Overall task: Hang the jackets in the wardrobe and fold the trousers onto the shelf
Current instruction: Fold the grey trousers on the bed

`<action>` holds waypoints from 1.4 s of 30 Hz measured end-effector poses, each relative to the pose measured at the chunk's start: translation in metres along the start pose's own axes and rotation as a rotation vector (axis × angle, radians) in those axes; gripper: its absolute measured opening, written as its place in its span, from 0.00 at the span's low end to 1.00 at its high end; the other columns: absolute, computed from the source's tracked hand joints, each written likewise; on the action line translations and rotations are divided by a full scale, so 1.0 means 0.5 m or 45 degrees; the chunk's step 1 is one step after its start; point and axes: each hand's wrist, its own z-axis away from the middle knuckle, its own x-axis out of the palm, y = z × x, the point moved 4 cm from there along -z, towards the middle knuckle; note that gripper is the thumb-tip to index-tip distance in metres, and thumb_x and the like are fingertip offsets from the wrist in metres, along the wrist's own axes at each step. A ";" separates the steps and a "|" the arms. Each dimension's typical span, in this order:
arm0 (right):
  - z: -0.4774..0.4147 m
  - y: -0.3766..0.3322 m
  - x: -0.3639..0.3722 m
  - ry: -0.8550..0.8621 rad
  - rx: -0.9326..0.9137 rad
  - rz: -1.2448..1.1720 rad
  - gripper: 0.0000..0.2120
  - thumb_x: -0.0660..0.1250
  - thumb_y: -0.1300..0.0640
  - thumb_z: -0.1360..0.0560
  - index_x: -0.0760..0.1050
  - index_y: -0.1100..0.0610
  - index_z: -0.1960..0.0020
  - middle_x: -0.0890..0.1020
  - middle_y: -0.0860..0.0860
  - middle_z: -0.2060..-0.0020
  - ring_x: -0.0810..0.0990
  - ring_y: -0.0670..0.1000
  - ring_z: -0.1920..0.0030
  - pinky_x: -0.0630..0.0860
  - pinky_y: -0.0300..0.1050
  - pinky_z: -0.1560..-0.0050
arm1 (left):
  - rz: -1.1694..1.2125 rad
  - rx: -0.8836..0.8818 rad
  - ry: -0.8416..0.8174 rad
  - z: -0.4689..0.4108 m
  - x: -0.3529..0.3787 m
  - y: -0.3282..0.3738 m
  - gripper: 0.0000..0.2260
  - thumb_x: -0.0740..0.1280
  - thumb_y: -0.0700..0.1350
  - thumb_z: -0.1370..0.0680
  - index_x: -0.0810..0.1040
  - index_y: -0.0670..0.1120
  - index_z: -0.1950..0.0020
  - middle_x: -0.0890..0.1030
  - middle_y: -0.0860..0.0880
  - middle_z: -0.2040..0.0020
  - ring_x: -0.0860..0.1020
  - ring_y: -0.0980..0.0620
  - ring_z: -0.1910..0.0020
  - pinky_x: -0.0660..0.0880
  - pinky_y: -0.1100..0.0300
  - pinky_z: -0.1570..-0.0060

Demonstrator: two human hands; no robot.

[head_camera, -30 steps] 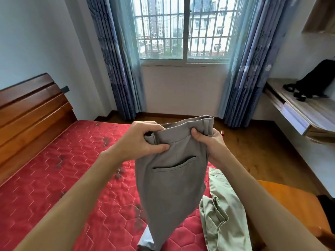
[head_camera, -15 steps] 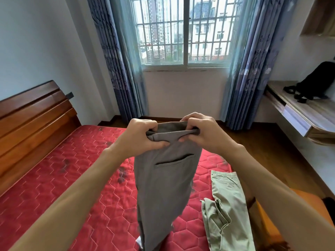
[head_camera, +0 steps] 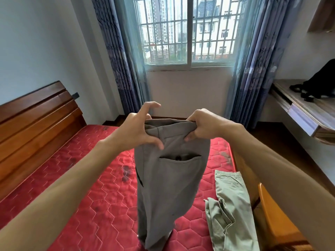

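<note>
Grey trousers point(head_camera: 170, 187) hang by the waistband in front of me over the red mattress point(head_camera: 81, 187), back pocket facing me, legs trailing down to the bed. My right hand point(head_camera: 204, 125) is shut on the right end of the waistband. At the left end, my left hand point(head_camera: 137, 131) has its fingers spread wide, with only the thumb touching the cloth. Pale green trousers point(head_camera: 230, 205) lie crumpled on the mattress at the lower right.
A wooden headboard point(head_camera: 36, 127) runs along the left. An orange wooden chair point(head_camera: 272, 218) stands by the bed's right edge. A wall desk point(head_camera: 301, 109) at right carries a black bag point(head_camera: 320, 78). Curtains frame the barred window point(head_camera: 188, 29) ahead.
My hands have moved apart along the waistband and risen a little. The left hand's fingers have spread apart from their grip; the right hand still grips.
</note>
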 end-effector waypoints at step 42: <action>0.384 0.039 0.323 0.292 0.112 0.352 0.12 0.66 0.57 0.35 0.81 0.51 0.53 0.84 0.48 0.56 0.79 0.54 0.48 0.77 0.47 0.56 | -0.774 -0.128 -0.115 0.305 0.331 0.042 0.10 0.73 0.45 0.31 0.78 0.49 0.52 0.79 0.50 0.54 0.80 0.45 0.52 0.75 0.53 0.64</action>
